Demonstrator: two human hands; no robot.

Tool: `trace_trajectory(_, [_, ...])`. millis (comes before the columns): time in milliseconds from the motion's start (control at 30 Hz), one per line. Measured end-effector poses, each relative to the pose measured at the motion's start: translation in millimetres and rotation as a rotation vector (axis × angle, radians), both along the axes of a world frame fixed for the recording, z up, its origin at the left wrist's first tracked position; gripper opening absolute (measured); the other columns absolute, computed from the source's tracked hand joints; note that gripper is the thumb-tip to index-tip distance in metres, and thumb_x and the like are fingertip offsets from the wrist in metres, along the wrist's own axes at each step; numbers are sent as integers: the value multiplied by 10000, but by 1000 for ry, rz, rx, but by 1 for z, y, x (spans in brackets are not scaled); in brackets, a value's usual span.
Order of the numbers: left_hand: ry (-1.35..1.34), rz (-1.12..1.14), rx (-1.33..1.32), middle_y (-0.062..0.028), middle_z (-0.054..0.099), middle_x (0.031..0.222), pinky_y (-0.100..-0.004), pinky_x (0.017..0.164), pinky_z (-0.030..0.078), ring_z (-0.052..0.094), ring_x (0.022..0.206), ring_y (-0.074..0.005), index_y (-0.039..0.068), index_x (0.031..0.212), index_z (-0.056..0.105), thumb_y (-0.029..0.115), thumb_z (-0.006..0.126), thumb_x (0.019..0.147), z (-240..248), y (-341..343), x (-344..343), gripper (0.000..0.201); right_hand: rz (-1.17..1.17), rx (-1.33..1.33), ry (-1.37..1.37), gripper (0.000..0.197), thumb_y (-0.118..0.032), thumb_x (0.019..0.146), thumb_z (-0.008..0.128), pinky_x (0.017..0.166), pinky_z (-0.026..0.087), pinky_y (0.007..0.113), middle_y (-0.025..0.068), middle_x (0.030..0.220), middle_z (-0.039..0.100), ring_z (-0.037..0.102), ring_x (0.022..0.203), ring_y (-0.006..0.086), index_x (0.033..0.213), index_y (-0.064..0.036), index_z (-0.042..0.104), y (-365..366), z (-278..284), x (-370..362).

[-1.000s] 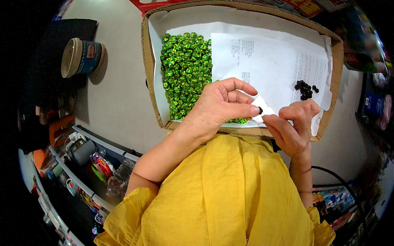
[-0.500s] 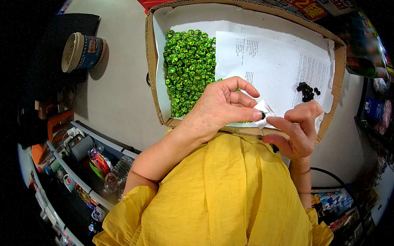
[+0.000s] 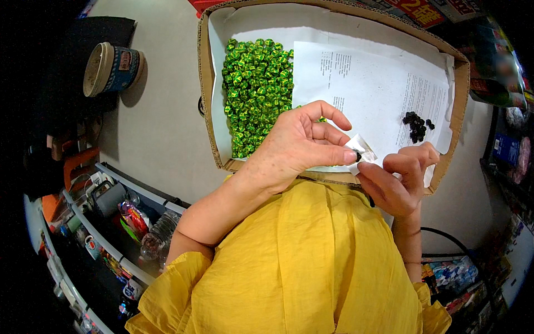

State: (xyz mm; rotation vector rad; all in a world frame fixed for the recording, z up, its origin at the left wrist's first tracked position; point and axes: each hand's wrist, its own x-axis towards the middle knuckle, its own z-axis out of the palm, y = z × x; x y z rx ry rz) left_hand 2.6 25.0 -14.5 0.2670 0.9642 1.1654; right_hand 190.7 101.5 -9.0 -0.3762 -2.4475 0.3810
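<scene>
Between its thumb and fingers my left hand [image 3: 295,136] pinches a small white, silvery wrapper [image 3: 365,146]. A small black piece [image 3: 358,157] lies on the wrapper by my left thumb tip. My right hand [image 3: 403,181] is curled, its fingertips closed at the wrapper's near right edge; the exact contact is partly hidden. Both hands are over the near side of a cardboard box [image 3: 204,72]. Many green foil-wrapped balls [image 3: 258,97] fill the box's left part. A small heap of black pieces [image 3: 414,125] sits on a printed white sheet [image 3: 372,83] at the right.
A bucket with a blue patterned side [image 3: 123,69] stands at the far left. A grey-railed rack [image 3: 119,256] with bottles and packets is at the lower left. Shelves with packaged goods [image 3: 509,145] line the right. My yellow garment [image 3: 306,261] borders the box's near edge.
My right thumb has moved up to the index finger, and those fingertips have closed in at the wrapper's edge. My left hand has hardly moved; the wrapper is slightly shifted and tilted.
</scene>
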Motion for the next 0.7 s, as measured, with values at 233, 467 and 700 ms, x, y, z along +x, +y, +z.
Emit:
trace_trajectory(233, [44, 1, 38, -54, 647, 809, -202, 697, 477, 611, 717, -87, 46, 927, 521, -77, 691, 681, 1, 0, 2, 323, -15, -38, 14, 301, -150, 479, 733, 682, 233, 336, -49, 732, 442, 405, 704, 146, 769, -157, 650, -2, 1, -2])
trace_trajectory(467, [221, -71, 105, -17, 634, 717, -177, 648, 447, 583, 677, -48, 44, 899, 531, -28, 722, 686, 4, 3, -4, 295, -152, -337, -53, 197, -103, 642, 727, 686, 298, 322, 1, 733, 452, 428, 710, 201, 795, -101, 604, -9, 10, -11])
trace_trajectory(700, [182, -108, 131, -16, 627, 715, -166, 606, 441, 573, 667, -43, 14, 887, 555, -5, 727, 691, 1, 1, -6, 262, -216, -1066, -29, 165, -47, 703, 695, 622, 328, 222, -9, 739, 492, 411, 705, 92, 824, -46, 584, -6, 9, -15])
